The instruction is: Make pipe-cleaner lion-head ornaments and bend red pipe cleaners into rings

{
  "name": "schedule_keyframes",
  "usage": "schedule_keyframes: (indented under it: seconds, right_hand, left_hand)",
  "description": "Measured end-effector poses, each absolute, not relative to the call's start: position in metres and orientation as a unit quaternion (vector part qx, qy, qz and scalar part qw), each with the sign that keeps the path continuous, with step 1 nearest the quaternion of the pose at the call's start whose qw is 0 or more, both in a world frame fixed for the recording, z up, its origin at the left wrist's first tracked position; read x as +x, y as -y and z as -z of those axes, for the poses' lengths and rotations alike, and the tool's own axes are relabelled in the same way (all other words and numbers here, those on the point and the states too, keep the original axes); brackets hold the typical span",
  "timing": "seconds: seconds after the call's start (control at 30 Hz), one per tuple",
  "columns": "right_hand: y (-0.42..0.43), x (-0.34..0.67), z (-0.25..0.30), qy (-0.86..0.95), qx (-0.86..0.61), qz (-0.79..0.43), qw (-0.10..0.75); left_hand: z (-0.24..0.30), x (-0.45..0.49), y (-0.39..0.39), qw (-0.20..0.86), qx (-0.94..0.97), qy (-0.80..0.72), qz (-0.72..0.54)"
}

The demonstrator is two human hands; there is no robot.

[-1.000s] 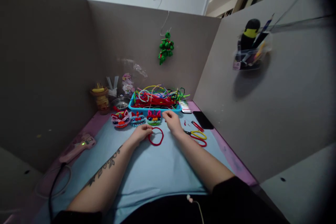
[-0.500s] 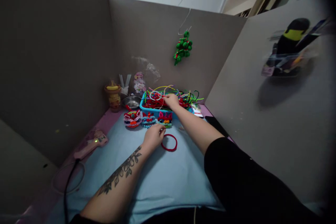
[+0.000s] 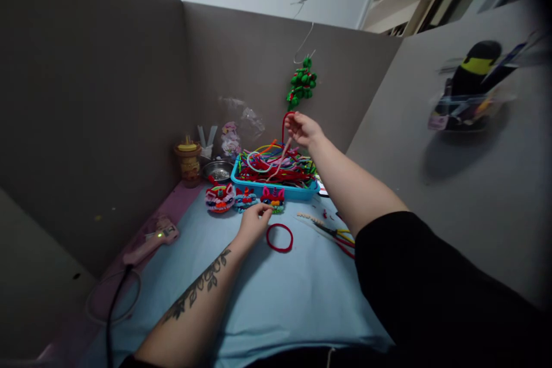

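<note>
Above the blue basket (image 3: 280,190) my right hand (image 3: 304,128) pinches a red pipe cleaner (image 3: 283,129) that hangs down toward the heap. A pale pink pipe cleaner (image 3: 280,162) also runs from below these fingers to the basket. My left hand (image 3: 254,221) rests over the blue cloth with its fingers curled together; whether anything is in them is hidden. Right beside it lies a red pipe cleaner ring (image 3: 268,236). Just behind that hand stand three fuzzy animal-face figures: a pink and red one (image 3: 219,198), a blue one (image 3: 245,200) and a red and green one (image 3: 272,198).
Yellow-and-red-handled pliers (image 3: 334,232) and small beige pieces (image 3: 307,218) lie at right. A pink glue gun (image 3: 150,241) with a cord sits at left. Behind are a metal bowl (image 3: 218,171) and a pot (image 3: 188,164). Grey panels enclose the table; a green ornament (image 3: 303,83) hangs there.
My right hand has risen out of the basket and now draws a red pipe cleaner up from it. My left hand stays almost in place. The pliers have come into sight.
</note>
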State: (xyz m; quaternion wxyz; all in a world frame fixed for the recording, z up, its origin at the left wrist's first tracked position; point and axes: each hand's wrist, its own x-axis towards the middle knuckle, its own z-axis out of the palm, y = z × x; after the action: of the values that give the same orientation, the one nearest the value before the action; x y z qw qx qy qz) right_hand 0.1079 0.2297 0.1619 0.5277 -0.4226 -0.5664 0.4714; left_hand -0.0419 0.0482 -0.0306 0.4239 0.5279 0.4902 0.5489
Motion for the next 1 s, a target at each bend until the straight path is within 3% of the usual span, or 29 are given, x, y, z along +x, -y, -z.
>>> schedule_keyframes:
  seconds: [0.33,0.4,0.53,0.63,0.7,0.83,1.0]
  right_hand:
    - [-0.199,0.106,-0.176,0.637,-0.351,-0.471,0.499]
    - [-0.173,0.101,-0.165,0.719,-0.313,-0.42,0.456]
    - [-0.098,0.093,-0.104,0.885,-0.322,-0.226,0.248]
    - [-0.053,0.098,-0.05,0.906,-0.327,-0.172,0.207]
    - [-0.042,0.105,-0.027,0.887,-0.331,-0.235,0.219]
    - [-0.064,0.116,-0.011,0.71,-0.395,-0.493,0.312]
    - [-0.12,0.105,-0.011,0.578,-0.446,-0.569,0.378]
  left_hand:
    - [0.022,-0.055,-0.05,0.621,0.376,-0.417,-0.547]
    - [0.017,-0.059,-0.051,0.654,0.353,-0.386,-0.547]
    - [0.011,-0.064,-0.055,0.73,0.284,-0.309,-0.539]
    - [0.014,-0.06,-0.056,0.743,0.268,-0.307,-0.531]
    - [0.016,-0.054,-0.055,0.734,0.276,-0.32,-0.531]
    - [0.019,-0.046,-0.055,0.701,0.298,-0.349,-0.546]
    - [0.018,-0.039,-0.051,0.662,0.35,-0.387,-0.539]
